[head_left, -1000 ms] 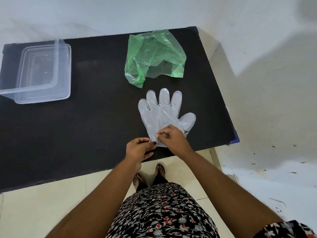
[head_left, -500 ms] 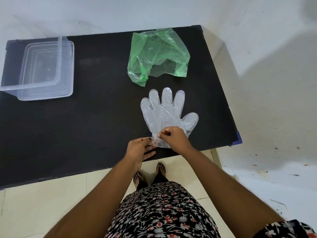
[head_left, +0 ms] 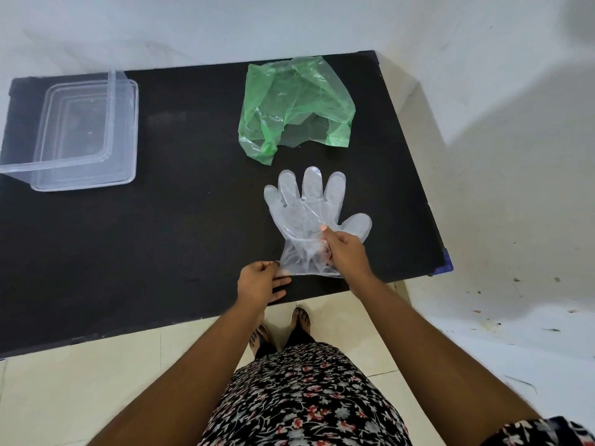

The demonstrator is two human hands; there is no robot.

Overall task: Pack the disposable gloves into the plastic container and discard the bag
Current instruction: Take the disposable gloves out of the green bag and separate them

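Clear disposable gloves (head_left: 309, 210) lie flat on the black table (head_left: 180, 226), fingers pointing away from me. My right hand (head_left: 343, 251) pinches the top layer at the cuff and lifts it into a bunch. At the cuff's left corner, my left hand (head_left: 262, 283) holds the edge with its fingertips. Just beyond the gloves lies a crumpled green plastic bag (head_left: 293, 106). The clear plastic container (head_left: 77, 132) stands at the table's far left, with its lid leaning at its side.
The table stands against a white wall, its right edge close to a white painted surface with specks. Pale floor tiles, my feet and my floral dress show below the near edge.
My right hand has moved up from the cuff edge onto the palm area and gathered glove film upward. The left hand stays at the cuff's left corner.
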